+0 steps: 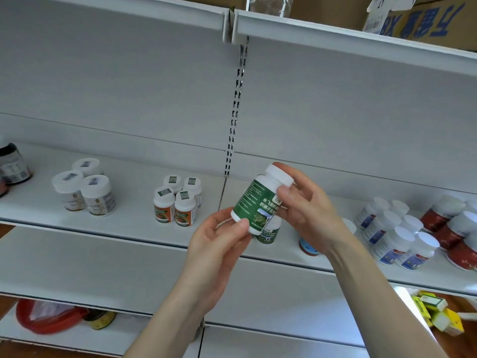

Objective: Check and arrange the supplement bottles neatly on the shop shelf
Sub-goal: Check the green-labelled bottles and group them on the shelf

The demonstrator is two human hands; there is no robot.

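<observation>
- Step: checking. Green-label supplement bottle [259, 202] held tilted in front of the shelf [129, 228].
- Grip: left hand [219, 244] pinches its base; right hand [307, 205] pinches the white cap [280, 175].
- Next, judged: stand it upright beside the matching green bottle [271, 232].

Mid-left, the shelf [134, 210] lies bare between the white jars [85, 189] and the orange bottles [178, 200] — a wide lane for my left hand [219, 244]. Above all the caps the air is open up to the upper shelf [335, 32]. At centre a lone bottle [269, 233] stands just behind the held bottle [255, 202]. Lower right is crowded — blue-label bottles [397, 233] packed beside red jars [454, 228]. A dark bottle [14, 164] blocks the far left edge.
</observation>
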